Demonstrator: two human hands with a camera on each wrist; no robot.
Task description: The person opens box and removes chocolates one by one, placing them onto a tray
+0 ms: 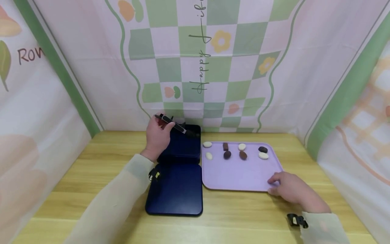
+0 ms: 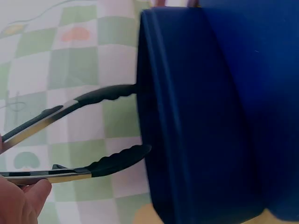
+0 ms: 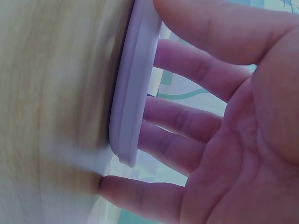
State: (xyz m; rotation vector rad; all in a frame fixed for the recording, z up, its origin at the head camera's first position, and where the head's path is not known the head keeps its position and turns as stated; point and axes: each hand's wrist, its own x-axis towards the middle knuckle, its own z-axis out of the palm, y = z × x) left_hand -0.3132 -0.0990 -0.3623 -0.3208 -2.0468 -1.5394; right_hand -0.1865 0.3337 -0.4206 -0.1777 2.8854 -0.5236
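Note:
My left hand (image 1: 156, 137) grips black-and-silver tongs (image 1: 175, 124) over an open navy box (image 1: 179, 150). In the left wrist view the two scalloped black arms of the tongs (image 2: 114, 161) stand apart, their tips at the mouth of the box (image 2: 201, 116). The box's inside is too dark to make out. My right hand (image 1: 290, 188) touches the near right corner of a lilac tray (image 1: 237, 174). Seen from the right wrist, the fairly straight fingers (image 3: 182, 119) reach past the tray's rim (image 3: 133, 88), thumb uppermost.
Two rows of small chocolate-like pieces lie on the tray's far half, among them a white oval (image 1: 263, 155), a brown oval (image 1: 242, 155) and a brown block (image 1: 225, 146). A flat navy panel (image 1: 175, 189) lies before the box. A patterned cloth (image 1: 219, 67) hangs behind the wooden table (image 1: 243, 217).

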